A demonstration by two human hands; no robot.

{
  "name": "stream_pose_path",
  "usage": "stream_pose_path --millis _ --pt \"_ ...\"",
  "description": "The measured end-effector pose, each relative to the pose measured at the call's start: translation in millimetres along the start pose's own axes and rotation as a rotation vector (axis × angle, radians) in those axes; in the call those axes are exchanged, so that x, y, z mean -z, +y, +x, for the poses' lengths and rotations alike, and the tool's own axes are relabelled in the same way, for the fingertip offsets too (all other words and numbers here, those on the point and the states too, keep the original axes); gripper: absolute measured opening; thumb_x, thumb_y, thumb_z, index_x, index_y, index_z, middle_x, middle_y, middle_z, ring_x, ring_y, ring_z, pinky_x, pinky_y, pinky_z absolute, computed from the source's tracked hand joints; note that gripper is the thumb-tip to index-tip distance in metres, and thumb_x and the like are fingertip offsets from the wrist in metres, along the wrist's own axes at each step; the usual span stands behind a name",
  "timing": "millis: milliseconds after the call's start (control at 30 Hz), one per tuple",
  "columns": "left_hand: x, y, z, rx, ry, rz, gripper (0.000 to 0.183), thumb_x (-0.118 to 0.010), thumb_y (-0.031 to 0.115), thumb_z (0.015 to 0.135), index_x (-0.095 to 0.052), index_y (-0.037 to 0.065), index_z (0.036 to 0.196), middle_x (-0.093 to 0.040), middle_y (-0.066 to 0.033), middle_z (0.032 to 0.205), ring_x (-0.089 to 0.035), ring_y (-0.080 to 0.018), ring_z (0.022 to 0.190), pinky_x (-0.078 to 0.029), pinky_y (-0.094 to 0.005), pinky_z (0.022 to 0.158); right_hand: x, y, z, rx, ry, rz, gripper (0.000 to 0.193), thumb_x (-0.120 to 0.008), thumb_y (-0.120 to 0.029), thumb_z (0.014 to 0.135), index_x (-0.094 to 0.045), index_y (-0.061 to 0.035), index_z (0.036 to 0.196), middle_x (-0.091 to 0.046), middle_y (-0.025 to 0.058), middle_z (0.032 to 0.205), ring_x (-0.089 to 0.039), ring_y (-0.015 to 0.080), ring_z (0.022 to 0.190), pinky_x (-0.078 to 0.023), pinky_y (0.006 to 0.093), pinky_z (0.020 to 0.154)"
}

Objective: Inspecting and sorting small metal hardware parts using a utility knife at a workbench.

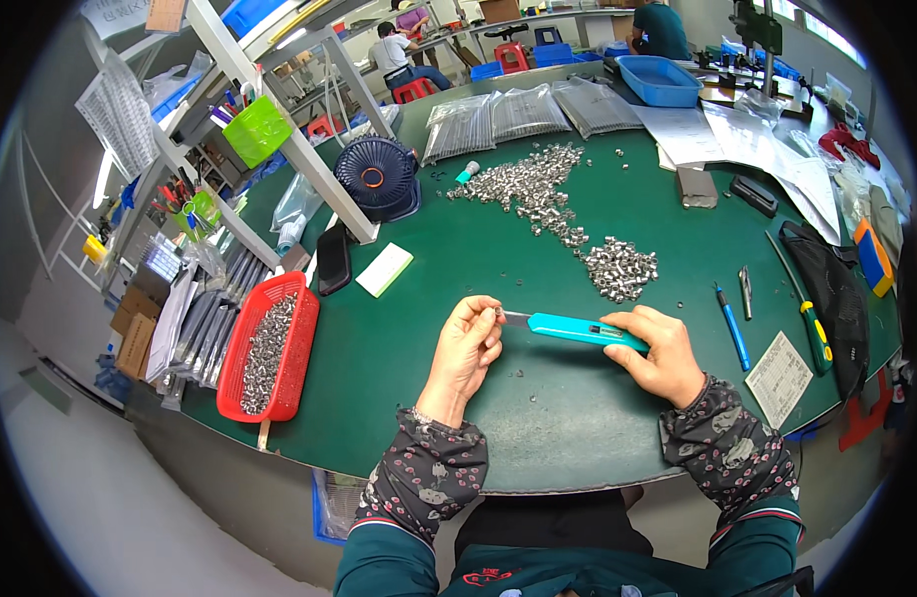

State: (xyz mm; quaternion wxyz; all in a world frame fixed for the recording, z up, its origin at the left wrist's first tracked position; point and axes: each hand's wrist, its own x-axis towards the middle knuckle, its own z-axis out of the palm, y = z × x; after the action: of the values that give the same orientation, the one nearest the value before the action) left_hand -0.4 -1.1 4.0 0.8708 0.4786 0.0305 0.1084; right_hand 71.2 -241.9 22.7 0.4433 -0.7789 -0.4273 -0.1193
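Note:
My right hand point(659, 354) is closed around the handle of a teal utility knife point(573, 328), which lies level above the table. Its blade point(516, 319) points left and reaches the fingertips of my left hand point(464, 348). Those fingers are pinched on a small metal part point(499, 312), mostly hidden by the thumb and index finger. Beyond the knife is a small heap of short silvery metal parts point(620, 267). It trails back into a larger spread of the same parts point(528, 189).
A red basket point(307, 348) of metal parts stands at left, near a phone point(333, 259) and a fan point(377, 179). At right lie a blue pen point(733, 328), a screwdriver point(812, 323) and a paper label point(779, 380). Bagged rods point(526, 113) and a blue bin point(659, 82) sit behind.

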Motion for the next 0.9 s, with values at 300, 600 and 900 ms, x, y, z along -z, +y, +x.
stream_pose_path --millis 300,600,900 --pt "-0.7 -3.1 1.3 -0.068 -0.030 0.040 0.010 -0.053 0.006 0.084 -0.050 0.005 0.093 -0.051 -0.0012 0.081 -0.037 -0.0043 0.055 -0.031 -0.0159 0.043 -3.3 5.1 -0.4 -0.088 -0.060 0.114 0.024 -0.063 -0.021 0.071 -0.061 -0.0064 0.091 -0.055 0.0100 0.070 -0.054 0.0254 0.062 -0.042 0.0332 0.056" --pt "-0.7 -4.4 0.6 -0.118 -0.032 0.134 0.009 -0.054 0.006 0.083 -0.052 0.005 0.092 -0.052 -0.0018 0.081 -0.037 -0.0030 0.050 -0.030 -0.0155 0.043 0.5 -0.9 0.9 -0.130 -0.093 0.063 0.024 -0.063 -0.021 0.072 -0.062 -0.0057 0.090 -0.056 0.0101 0.071 -0.055 0.0250 0.062 -0.042 0.0330 0.056" --pt "-4.5 -1.3 -0.4 -0.138 0.064 0.213 0.012 -0.055 0.007 0.083 -0.052 0.003 0.094 -0.053 -0.0034 0.084 -0.037 -0.0022 0.051 -0.030 -0.0149 0.042 -0.9 5.4 0.1 -0.128 -0.049 0.143 0.023 -0.064 -0.017 0.071 -0.062 -0.0036 0.089 -0.058 0.0114 0.073 -0.056 0.0240 0.062 -0.043 0.0314 0.056"
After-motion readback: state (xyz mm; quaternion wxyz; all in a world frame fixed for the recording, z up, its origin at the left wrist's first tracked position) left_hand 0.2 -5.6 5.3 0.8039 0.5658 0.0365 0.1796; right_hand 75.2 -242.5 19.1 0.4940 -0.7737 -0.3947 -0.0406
